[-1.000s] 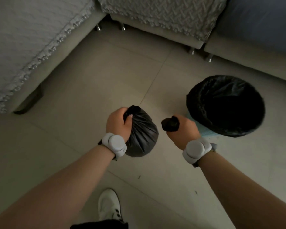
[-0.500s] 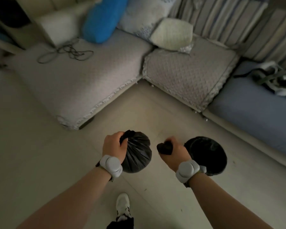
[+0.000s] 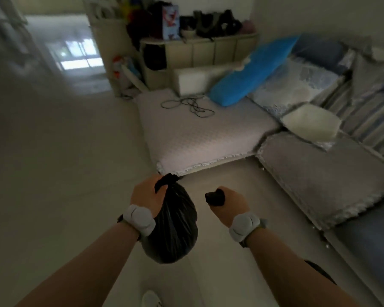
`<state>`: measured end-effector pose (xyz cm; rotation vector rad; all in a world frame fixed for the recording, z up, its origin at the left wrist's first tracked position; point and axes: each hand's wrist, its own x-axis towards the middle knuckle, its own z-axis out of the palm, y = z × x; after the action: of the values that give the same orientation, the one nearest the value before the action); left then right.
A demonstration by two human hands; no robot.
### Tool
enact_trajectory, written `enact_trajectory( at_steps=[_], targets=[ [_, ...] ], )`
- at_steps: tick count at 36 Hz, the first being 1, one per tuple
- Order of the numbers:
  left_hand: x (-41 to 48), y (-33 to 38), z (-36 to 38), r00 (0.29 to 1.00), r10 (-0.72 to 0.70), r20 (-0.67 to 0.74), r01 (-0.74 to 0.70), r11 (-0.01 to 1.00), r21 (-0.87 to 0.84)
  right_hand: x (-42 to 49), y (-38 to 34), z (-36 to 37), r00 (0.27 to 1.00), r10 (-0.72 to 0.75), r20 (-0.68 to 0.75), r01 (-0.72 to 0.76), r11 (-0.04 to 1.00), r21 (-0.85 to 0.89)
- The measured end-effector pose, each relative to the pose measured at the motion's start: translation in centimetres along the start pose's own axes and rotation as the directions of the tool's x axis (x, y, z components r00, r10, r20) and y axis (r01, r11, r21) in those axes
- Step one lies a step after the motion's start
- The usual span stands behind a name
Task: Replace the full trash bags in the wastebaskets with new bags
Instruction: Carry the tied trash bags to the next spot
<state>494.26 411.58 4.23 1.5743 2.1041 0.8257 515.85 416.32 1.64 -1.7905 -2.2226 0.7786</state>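
A full black trash bag (image 3: 175,229), tied at the top, hangs from my left hand (image 3: 145,196), which grips its knotted neck. My right hand (image 3: 230,203) is curled round a small black bundle (image 3: 214,197), whose end sticks out of the fist to the left. Both hands are held out over the pale floor, about a hand's width apart. A dark rim (image 3: 319,271) shows behind my right forearm; I cannot tell what it is.
A corner sofa with grey covers (image 3: 200,138) runs ahead and along the right, with a blue cushion (image 3: 251,74) and a loose cable (image 3: 189,106) on it. A shelf unit (image 3: 200,52) stands behind. Open pale floor (image 3: 64,173) stretches left toward a doorway.
The view has tilted up and swung left, away from the lined wastebasket, which has dropped out of sight. Both hands keep their grips and hold the same pose.
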Motion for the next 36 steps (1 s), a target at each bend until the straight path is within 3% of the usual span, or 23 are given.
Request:
enact_trajectory(
  at_steps=[4, 10, 15, 27, 36],
  targets=[
    [1.7, -4.5, -4.2, 0.993, -0.103, -0.063, 0.103, 0.995, -0.002, 4.6, -6.8, 2.5, 0.979, -0.17, 0.114, 0.179, 0.981, -0.078],
    [5.3, -10.7, -10.5, 0.97, -0.2, -0.141, 0.203, 0.979, 0.011, 11.2, -16.5, 4.9, 0.941, -0.282, 0.19, 0.304, 0.947, -0.101],
    [9.1, -15.0, -15.0, 0.946, -0.245, -0.214, 0.244, 0.969, -0.036, 15.9, -23.8, 6.2, 0.92, -0.324, 0.221, 0.344, 0.937, -0.057],
    [19.5, -22.8, -21.4, 0.853, -0.38, -0.357, 0.386, 0.921, -0.06, 26.5, -32.5, 10.5, 0.877, -0.395, 0.274, 0.422, 0.905, -0.047],
    [31.8, -28.0, -26.7, 0.791, -0.431, -0.434, 0.45, 0.891, -0.065, 41.8, -42.7, 11.1, 0.825, -0.483, 0.295, 0.519, 0.853, -0.056]
  ],
)
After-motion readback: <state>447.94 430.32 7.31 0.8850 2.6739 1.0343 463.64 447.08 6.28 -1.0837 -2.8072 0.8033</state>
